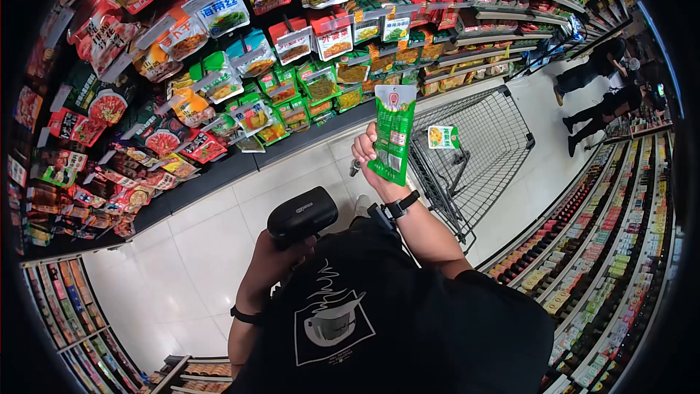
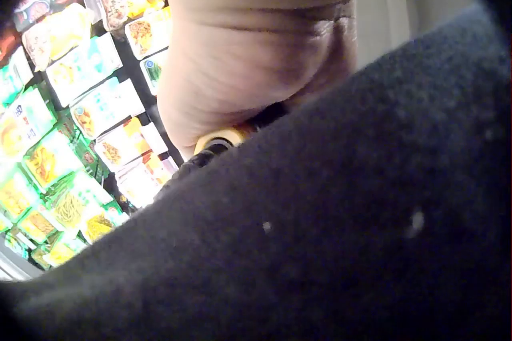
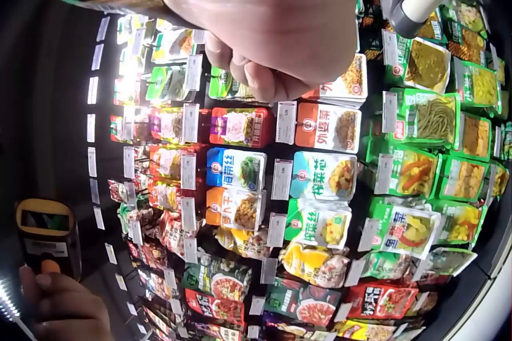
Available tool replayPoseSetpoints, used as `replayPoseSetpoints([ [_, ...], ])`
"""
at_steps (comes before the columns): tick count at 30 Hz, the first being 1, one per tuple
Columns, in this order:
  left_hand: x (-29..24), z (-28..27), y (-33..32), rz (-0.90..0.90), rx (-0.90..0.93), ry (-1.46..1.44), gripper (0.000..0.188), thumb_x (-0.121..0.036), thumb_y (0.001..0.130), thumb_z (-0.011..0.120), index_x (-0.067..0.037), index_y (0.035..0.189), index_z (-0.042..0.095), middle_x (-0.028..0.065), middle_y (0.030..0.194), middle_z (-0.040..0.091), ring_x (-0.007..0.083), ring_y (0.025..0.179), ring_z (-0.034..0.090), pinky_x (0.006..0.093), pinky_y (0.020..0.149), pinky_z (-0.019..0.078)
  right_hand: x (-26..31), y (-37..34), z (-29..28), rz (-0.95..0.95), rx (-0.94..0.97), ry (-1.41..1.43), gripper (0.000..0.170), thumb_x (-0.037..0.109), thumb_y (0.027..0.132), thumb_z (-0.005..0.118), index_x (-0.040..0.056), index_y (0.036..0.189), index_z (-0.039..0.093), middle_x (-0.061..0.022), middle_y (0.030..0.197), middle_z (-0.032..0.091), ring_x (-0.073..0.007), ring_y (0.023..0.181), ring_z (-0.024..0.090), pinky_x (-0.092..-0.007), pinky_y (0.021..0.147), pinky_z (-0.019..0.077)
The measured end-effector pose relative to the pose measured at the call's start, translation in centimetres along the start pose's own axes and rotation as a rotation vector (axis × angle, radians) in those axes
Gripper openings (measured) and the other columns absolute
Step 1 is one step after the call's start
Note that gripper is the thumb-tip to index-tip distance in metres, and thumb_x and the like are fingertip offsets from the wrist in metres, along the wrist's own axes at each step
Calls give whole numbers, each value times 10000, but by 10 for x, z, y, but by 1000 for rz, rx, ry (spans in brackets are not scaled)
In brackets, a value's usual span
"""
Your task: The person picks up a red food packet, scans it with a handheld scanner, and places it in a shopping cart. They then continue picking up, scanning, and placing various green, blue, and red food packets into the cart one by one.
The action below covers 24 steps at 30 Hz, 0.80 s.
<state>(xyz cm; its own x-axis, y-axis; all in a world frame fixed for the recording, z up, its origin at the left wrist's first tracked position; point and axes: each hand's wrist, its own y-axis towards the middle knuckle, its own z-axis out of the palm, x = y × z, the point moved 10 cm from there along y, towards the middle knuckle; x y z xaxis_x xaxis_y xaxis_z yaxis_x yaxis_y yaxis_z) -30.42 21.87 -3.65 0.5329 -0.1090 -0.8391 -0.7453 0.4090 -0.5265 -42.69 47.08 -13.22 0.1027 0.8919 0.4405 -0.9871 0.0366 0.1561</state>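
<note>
My right hand (image 1: pixel 373 160) holds up a green food pouch (image 1: pixel 394 135), its printed back with a barcode facing the head camera. In the right wrist view this hand (image 3: pixel 264 21) has curled fingers, and the pouch (image 3: pixel 112 5) shows only as a thin edge. My left hand (image 1: pixel 288 252) grips a black handheld barcode scanner (image 1: pixel 302 217) in front of my chest. The scanner's yellow-rimmed window (image 3: pixel 46 218) appears at lower left in the right wrist view. Dark cloth hides most of the left wrist view, leaving part of the left hand (image 2: pixel 248 61) and the scanner's yellow rim (image 2: pixel 220 139).
A wire shopping cart (image 1: pixel 503 153) stands just beyond my right hand, with a white-and-green packet (image 1: pixel 442 137) in it. Hanging food packets (image 1: pixel 321 80) fill the rack ahead. Shelves of bottles (image 1: pixel 605 248) line the right side. Two people (image 1: pixel 605 98) stand farther down the aisle.
</note>
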Motion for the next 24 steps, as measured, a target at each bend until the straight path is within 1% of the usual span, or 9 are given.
replayPoseSetpoints([
  [7,7,-3,0,-71,11,-8,206,-80,945,780,-35,1144,754,13,907,746,78,790,676,237,675,522,-2,3,-5,4,4,17,245,323,1094,529,127,951,499,42,608,406,-101,567,371,-276,587,353],
  [10,8,-7,0,-26,5,60,260,-100,953,792,-51,1205,755,3,922,741,68,813,670,240,696,523,-12,4,-14,41,13,1,236,316,1105,513,129,963,492,43,615,406,-102,571,378,-277,587,356],
  [11,4,-9,-1,-7,-24,77,266,-109,957,793,-50,1213,751,3,927,741,68,818,669,242,700,525,-18,4,-22,62,11,-17,280,369,1104,520,125,969,490,23,614,422,-116,570,397,-284,592,371],
  [13,-2,-15,-3,18,-70,109,280,-126,965,796,-48,1228,743,3,937,740,68,829,669,245,709,528,-21,-1,-21,140,-196,-166,366,450,1110,507,118,957,486,-12,611,447,-141,567,428,-297,602,403],
  [14,-4,-19,-4,3,-77,132,298,-156,970,803,-34,1232,730,6,950,736,72,860,678,250,727,535,-19,-2,-21,207,-248,-336,456,533,1117,471,107,963,517,-63,641,523,-179,618,535,-328,648,474],
  [16,-6,-31,-10,-1,-179,100,302,-171,962,816,-27,1214,731,12,944,742,80,865,687,256,736,539,-18,-2,-38,122,-422,-508,405,434,1146,497,53,1097,626,-68,864,703,-146,794,669,-311,767,547],
  [17,-7,-37,-13,-2,-227,84,305,-178,958,823,-24,1205,731,15,941,745,84,868,691,260,740,542,-15,-1,-19,114,-456,-543,384,389,1147,526,30,1155,662,-60,959,749,-120,857,695,-296,808,559],
  [20,3,-61,-24,-115,-350,84,303,-188,956,826,-11,1183,732,36,942,765,102,870,705,271,758,548,-33,-1,-39,231,-261,-765,339,320,1120,616,8,1233,687,-37,1063,756,-61,891,668,-257,800,541],
  [24,19,-96,-40,77,-550,76,235,-188,955,799,-10,1096,740,14,823,714,59,661,592,251,576,455,-57,0,-39,319,-209,-873,278,232,1093,669,-19,1213,688,-41,1071,763,-57,898,672,-241,803,542],
])
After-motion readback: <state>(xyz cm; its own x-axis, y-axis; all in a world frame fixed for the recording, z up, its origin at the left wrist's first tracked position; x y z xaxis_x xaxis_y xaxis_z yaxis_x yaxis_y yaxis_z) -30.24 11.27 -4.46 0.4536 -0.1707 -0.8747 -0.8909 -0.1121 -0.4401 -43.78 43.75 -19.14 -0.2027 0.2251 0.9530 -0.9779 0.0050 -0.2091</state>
